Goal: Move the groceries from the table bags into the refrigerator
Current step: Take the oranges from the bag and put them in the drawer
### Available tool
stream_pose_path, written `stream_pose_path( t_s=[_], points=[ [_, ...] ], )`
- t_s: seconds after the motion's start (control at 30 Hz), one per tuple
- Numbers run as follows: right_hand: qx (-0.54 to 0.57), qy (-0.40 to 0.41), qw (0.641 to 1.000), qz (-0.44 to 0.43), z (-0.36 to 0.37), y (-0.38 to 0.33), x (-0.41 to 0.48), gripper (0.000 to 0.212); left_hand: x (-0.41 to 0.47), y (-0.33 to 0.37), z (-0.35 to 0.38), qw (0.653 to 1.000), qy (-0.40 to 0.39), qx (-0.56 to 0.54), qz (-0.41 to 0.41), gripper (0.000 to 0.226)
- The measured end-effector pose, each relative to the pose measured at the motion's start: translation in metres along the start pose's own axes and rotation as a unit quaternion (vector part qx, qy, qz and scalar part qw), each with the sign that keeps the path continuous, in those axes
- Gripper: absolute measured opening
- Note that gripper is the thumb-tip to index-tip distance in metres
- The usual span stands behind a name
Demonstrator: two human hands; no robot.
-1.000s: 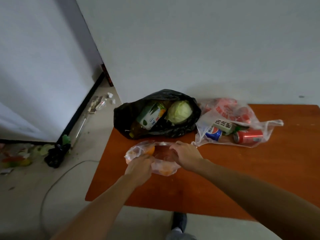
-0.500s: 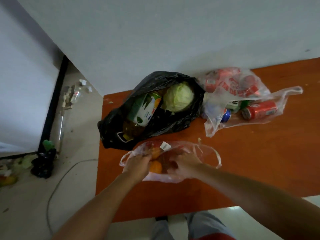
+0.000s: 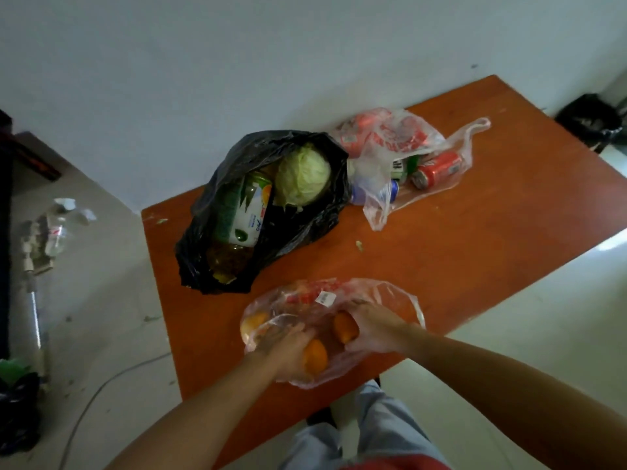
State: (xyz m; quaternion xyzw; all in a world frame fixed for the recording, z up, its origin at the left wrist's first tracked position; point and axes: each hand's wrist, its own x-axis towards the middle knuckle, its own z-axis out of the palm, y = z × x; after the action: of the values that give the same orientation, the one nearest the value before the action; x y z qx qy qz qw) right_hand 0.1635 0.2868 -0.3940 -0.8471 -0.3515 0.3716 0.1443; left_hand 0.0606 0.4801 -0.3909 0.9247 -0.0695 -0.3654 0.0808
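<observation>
1. Gripping an orange (image 3: 315, 359) with the left hand (image 3: 288, 347), fingers curled round it; gripping a second orange (image 3: 345, 327) with the right hand (image 3: 373, 329) likewise.
2. Half a second ago, only parting the bag (image 3: 376, 293); now reaching inside it, at the table's (image 3: 475, 266) near edge.
3. Probably ready for lifting out toward the fridge; black bag (image 3: 305, 232) and can bag (image 3: 380, 198) behind, not yet emptied.

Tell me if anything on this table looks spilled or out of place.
Nothing spilled. A small pale-green scrap lies loose on the table right of the black bag, perhaps from the cabbage. The left hand and right hand grip the fruit bag.
</observation>
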Motion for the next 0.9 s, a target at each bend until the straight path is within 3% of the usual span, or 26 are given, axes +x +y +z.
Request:
stream_pose_path(
  t_s=[0.17,0.3,0.43,0.53,0.7,0.9],
  points=[
    [0.065,0.047,0.996,0.029,-0.017,-0.009,-0.017,0.074,-0.005,0.004,-0.005,0.999,0.025,-0.01,0.02,0.084],
    [0.044,0.157,0.987,0.004,-0.042,-0.013,-0.037,0.072,-0.01,0.005,-0.039,0.994,0.108,-0.029,0.013,0.09],
    [0.052,0.22,0.973,0.038,-0.075,-0.002,-0.067,0.071,-0.008,0.02,-0.083,0.978,0.207,-0.028,0.02,0.071],
    [0.029,0.276,0.956,0.089,-0.101,0.017,-0.103,0.076,-0.005,0.047,-0.118,0.965,0.259,-0.006,0.032,0.069],
    [0.016,0.354,0.923,0.148,-0.12,0.072,-0.192,0.071,0.008,0.13,-0.16,0.947,0.305,0.034,0.098,0.066],
    [-0.007,0.387,0.896,0.217,-0.109,0.148,-0.338,0.069,0.033,0.291,-0.174,0.929,0.31,0.062,0.192,0.063]
  ],
)
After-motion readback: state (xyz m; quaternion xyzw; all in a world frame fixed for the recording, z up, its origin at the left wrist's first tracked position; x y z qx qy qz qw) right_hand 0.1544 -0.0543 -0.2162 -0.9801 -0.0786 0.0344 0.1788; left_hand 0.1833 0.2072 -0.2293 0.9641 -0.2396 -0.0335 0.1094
